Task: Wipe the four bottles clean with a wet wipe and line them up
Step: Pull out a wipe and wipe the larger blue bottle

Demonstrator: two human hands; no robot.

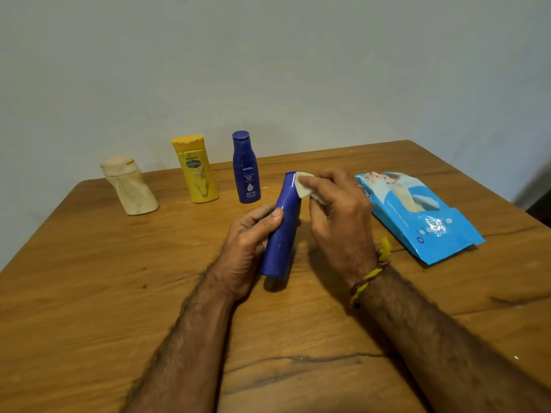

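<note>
Currently, over the wooden table [89, 293], with three bottles [246, 168] upright at the back and the wipes pack [417, 216] right, your left hand [247, 248] grips the tilted blue bottle [283, 228] while your right hand [337, 216] pinches a wet wipe [302, 186] against its top.

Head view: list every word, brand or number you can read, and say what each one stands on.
"NIVEA": standing dark blue bottle.
"Body Milk": same bottle, below the brand; the finer print under it is too small.
"Vaseline": yellow bottle, blurred, so likely only.
"72": wipes pack, near corner; its other print is too blurred.
Cream bottle and held blue bottle: no readable text.
</note>
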